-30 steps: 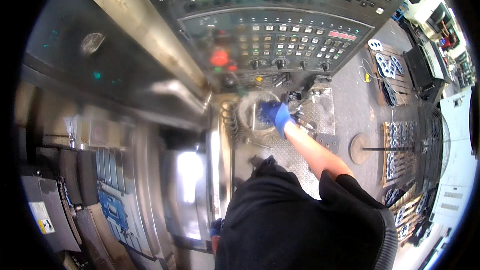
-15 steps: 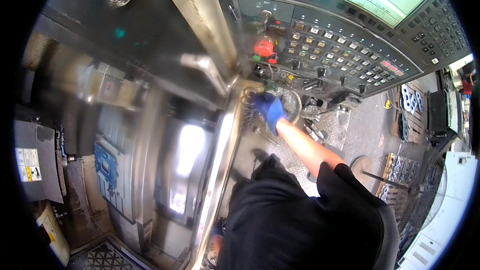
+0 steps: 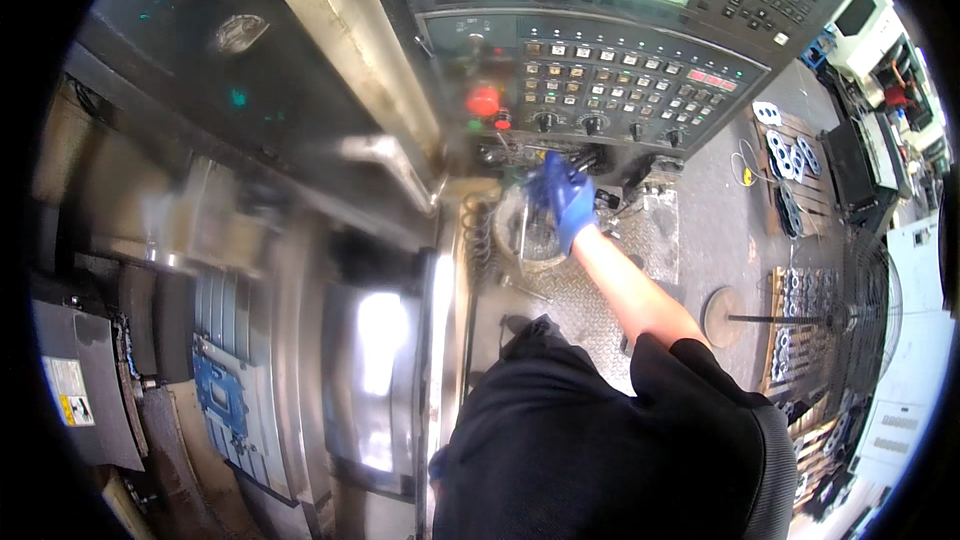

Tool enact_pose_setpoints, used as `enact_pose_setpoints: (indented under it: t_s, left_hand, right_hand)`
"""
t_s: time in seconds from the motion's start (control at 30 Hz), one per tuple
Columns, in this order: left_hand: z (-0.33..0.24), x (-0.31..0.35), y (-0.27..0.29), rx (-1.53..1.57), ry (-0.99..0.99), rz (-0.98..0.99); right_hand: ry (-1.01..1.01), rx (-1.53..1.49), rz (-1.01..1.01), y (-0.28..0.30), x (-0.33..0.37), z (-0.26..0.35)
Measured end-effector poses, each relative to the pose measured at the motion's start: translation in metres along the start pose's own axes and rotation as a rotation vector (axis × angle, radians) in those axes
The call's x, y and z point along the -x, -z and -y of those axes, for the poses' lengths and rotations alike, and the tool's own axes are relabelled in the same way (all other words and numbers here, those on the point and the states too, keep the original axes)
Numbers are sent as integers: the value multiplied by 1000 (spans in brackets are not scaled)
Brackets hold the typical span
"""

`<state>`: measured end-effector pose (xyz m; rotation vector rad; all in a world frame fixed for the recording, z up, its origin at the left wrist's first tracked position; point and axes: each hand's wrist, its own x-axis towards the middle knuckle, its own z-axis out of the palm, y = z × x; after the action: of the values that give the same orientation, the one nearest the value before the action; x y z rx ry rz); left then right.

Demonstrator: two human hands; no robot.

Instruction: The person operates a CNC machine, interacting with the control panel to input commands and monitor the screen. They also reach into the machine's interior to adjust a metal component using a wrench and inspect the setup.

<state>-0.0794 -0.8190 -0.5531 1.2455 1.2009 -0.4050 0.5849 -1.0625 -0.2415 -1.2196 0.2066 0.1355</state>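
— What's taking up most of the view?
— A big metal machine enclosure (image 3: 300,270) is filling the left side, and its control panel (image 3: 610,70) with rows of buttons and a red knob (image 3: 483,100) is sitting above.
— And below the panel?
— A round grey bucket (image 3: 520,235) is standing on the checker-plate floor (image 3: 590,310), just beside the machine's edge.
— Where's the right hand (image 3: 562,202)?
— In a blue glove, it's reaching over the bucket's rim, right under the panel. Its grip is blurring; I cannot tell whether it's wide, narrow or holding anything.
— The left hand?
— Not showing at all.
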Motion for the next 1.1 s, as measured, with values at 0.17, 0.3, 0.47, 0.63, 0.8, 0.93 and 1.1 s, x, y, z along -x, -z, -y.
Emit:
enact_pose_setpoints:
  t_s: [0.17, 0.3, 0.47, 0.63, 0.8, 0.93, 1.1]
  left_hand:
    - [-25, -26, 30, 278, 52, 9]
    - [-22, -40, 42, 282, 9, 54]
    - [8, -45, 40, 176, -62, 96]
    - [47, -26, 30, 135, -91, 27]
    - [64, 7, 14, -24, -321, 68]
    - [64, 34, 7, -532, -620, -134]
    - [70, 44, 3, -816, -337, -100]
  right_hand:
    - [199, -116, -193, 18, -9, 57]
    - [212, -27, -313, 19, -16, 83]
    - [260, 122, -300, 12, -14, 98]
    - [139, 247, -64, -5, 6, 53]
    - [62, 345, 214, -42, -10, -52]
    - [-418, 486, 240, -27, -36, -143]
    - [-598, 960, 93, 90, -39, -250]
